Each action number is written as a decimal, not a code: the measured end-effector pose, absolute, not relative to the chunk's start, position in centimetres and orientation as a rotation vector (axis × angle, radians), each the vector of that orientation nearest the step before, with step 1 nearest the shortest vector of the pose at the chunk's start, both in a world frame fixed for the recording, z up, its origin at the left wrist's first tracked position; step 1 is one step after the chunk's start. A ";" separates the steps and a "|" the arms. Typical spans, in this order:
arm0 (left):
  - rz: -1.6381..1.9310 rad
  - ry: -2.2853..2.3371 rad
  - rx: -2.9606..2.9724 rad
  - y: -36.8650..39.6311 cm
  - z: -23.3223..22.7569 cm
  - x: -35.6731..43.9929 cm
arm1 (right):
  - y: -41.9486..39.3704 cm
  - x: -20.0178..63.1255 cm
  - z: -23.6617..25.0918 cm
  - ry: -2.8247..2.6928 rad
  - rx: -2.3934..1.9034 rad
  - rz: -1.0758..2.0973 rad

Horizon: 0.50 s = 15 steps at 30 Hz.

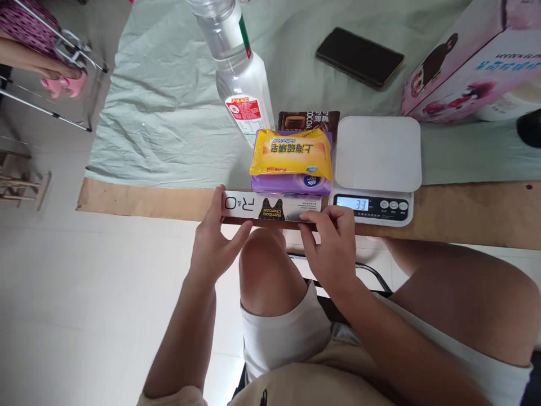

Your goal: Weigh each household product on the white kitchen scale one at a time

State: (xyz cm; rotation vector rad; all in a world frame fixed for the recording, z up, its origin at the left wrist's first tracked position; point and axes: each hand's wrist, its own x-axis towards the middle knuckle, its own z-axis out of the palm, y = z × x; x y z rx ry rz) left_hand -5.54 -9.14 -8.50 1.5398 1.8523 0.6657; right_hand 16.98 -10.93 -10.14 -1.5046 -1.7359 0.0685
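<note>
Toothpaste box is lying at the table edge, left hand and right hand gripping its ends; scale apparently sitting unloaded.

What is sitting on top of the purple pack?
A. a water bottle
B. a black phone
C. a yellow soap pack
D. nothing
C: the yellow soap pack lies flat on the purple pack, just left of the white scale.
</note>
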 end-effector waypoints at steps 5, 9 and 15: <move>1.153 1.739 1.670 -10.7 -8.8 -5.3 | -12.4 18.8 -8.7 -1.752 -1.388 0.051; 1.713 1.460 1.791 -11.4 -7.1 -2.7 | -14.0 23.6 -7.3 -1.769 -1.334 0.039; 1.613 0.972 1.939 -10.2 -3.5 7.8 | -14.5 33.7 -7.6 -1.597 -1.435 -0.112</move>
